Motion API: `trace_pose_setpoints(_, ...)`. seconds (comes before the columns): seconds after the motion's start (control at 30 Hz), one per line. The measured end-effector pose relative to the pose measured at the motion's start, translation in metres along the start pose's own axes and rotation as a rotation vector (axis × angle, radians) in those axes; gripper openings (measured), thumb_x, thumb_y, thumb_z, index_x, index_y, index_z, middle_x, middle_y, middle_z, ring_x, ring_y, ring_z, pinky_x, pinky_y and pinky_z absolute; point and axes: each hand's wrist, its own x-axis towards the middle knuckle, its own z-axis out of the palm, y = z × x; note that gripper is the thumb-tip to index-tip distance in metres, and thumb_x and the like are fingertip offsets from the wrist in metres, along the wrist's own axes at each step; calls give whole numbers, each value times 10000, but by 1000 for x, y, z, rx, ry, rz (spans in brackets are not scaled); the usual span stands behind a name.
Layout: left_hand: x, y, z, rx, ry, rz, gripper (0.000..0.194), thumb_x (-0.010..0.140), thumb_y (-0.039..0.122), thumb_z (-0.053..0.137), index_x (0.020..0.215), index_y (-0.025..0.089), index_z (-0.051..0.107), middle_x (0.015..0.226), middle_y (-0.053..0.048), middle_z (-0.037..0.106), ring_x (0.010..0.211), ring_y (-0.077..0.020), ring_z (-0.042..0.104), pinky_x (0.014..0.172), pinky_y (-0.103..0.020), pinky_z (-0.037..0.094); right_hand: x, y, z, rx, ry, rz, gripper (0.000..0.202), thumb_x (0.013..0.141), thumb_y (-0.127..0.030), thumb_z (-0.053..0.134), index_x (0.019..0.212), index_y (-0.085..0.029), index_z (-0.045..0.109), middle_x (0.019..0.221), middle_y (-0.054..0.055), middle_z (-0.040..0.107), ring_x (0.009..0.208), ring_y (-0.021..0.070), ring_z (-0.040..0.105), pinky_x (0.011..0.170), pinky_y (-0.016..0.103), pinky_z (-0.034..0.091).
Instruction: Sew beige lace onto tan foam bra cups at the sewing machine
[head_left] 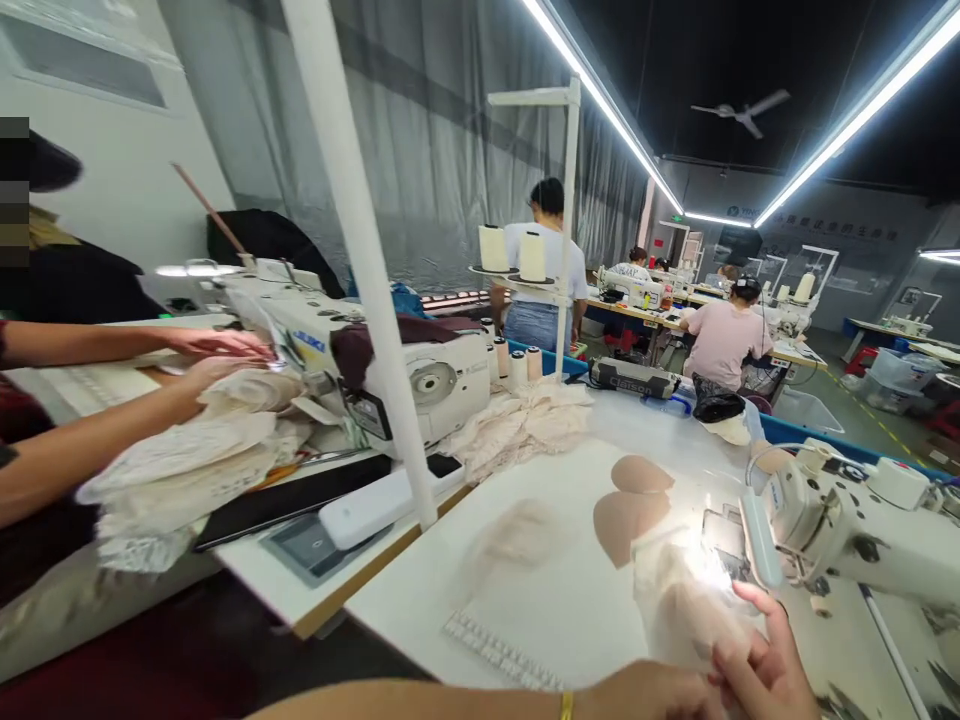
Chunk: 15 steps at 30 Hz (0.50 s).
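Note:
A sheer pale fabric piece (pixel 679 590) lies under the bright lamp at the sewing machine (pixel 814 510) on the right. My right hand (pixel 776 655) is at the fabric's right edge, index finger stretched toward the needle area and the other fingers curled on the cloth. My left hand (pixel 656 688) reaches in from the bottom, close beside the right one at the fabric's lower edge; its fingers are mostly hidden. Two tan cup-shaped pieces (pixel 630 510) lie just left of the fabric. Farther left are a blurred sheer piece (pixel 521 530) and a clear ruler (pixel 499 645).
At left, a co-worker's hands (pixel 225 350) handle cream lace fabric (pixel 195 450) at another sewing machine (pixel 435 380). A white post (pixel 367 230) rises between the tables. Crumpled cream fabric (pixel 525 425), thread cones (pixel 517 365) and a dark speaker (pixel 632 378) stand behind. Other people sit farther back.

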Motion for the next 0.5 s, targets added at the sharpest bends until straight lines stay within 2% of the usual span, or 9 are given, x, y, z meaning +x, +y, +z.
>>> trace_pose_setpoints(0.03,-6,1,10,-210,57,-134,550,807,707,720,1008,199,788,866,-84,733,776,-218,679,786,-313,519,-8,-3,3,-8,8,-20,785,731,-641,802,1361,-248,545,719,7,697,566,205,645,592,334,563)
trace_pose_setpoints(0.07,-8,3,17,-410,144,-211,563,789,699,748,1014,184,783,849,-81,729,755,-200,672,768,-300,527,-18,-5,4,-27,21,-48,755,757,-622,792,1368,-247,558,766,20,711,615,208,662,630,337,579)
trace_pose_setpoints(0.1,-7,6,21,-587,256,-229,556,785,665,777,1042,172,775,883,-89,735,779,-196,678,776,-293,535,-28,-5,5,-58,35,-75,710,789,-607,773,1368,-245,574,830,37,726,670,211,678,672,339,591)
trace_pose_setpoints(0.17,1,15,21,-803,482,-124,497,750,533,865,1060,156,766,1008,-116,749,888,-219,695,825,-298,547,-48,-3,6,-146,43,-117,597,853,-582,722,1332,-240,624,963,66,742,776,217,701,747,335,604)
trace_pose_setpoints(0.23,9,23,16,-845,578,-57,466,679,408,935,1027,143,775,1037,-125,757,935,-243,700,854,-308,550,-63,-3,4,-227,13,-148,495,902,-564,676,1280,-244,676,1078,79,745,901,230,714,838,333,598)
trace_pose_setpoints(0.3,13,27,13,-823,536,-70,462,643,356,958,1006,128,786,1017,-132,767,948,-265,706,870,-327,548,-67,-8,1,-263,-44,-164,456,913,-551,670,1262,-258,705,1221,82,725,1111,258,684,987,357,554)
trace_pose_setpoints(0.37,12,29,14,-796,429,-109,485,635,349,964,1023,115,791,1018,-144,770,955,-286,712,871,-348,546,-61,-17,-5,-232,-78,-121,484,909,-548,683,1310,-277,691,1373,77,664,1308,279,584,1111,402,474)
trace_pose_setpoints(0.43,10,29,18,-781,360,-139,513,636,351,966,1055,114,788,1044,-151,770,950,-292,718,864,-355,545,-52,-26,-11,-114,-70,-30,553,911,-565,678,1389,-291,637,1466,75,600,1392,293,510,1147,458,435)
trace_pose_setpoints(0.5,10,29,20,-787,374,-143,515,644,363,963,1061,120,785,1044,-145,771,931,-282,719,854,-350,546,-45,-30,-13,47,-45,41,612,912,-577,677,1447,-297,578,1484,84,582,1380,302,521,1122,493,453)
